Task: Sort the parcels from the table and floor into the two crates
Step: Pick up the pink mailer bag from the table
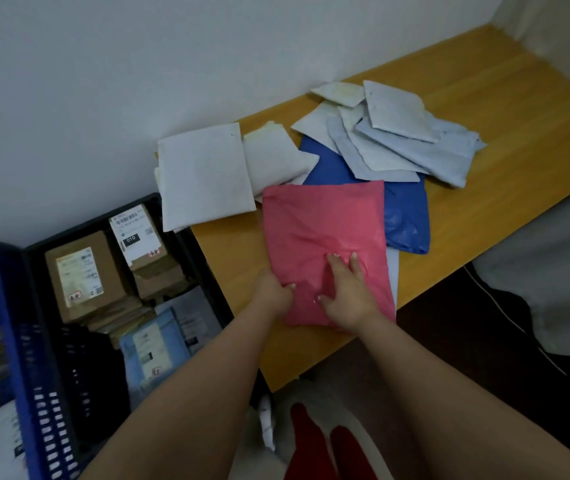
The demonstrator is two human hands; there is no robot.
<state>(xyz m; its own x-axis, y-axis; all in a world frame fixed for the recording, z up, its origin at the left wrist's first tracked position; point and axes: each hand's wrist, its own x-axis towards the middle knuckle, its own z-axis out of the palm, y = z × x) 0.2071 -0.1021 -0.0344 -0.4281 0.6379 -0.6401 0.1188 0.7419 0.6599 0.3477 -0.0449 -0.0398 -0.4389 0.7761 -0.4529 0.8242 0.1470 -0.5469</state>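
Note:
A pink plastic parcel [321, 233] lies flat on the wooden table [505, 109], partly over a dark blue parcel [405, 216]. My left hand [273, 289] grips the pink parcel's near left edge, thumb on top. My right hand [349, 292] rests flat on its near part with fingers spread. White padded envelopes [204, 174] and pale blue mailers [401, 147] lie farther back on the table. To the left, on the floor, a black crate [186, 244] holds brown boxes [82, 275] and a pale blue parcel [152, 348]. A blue crate [10, 341] stands beside it.
The white wall [138, 64] runs behind the table and crates. A light grey surface with a dark cable [498, 306] lies to the right of the table. White parcels [266, 424] lie on the floor near my red-socked feet [311, 445].

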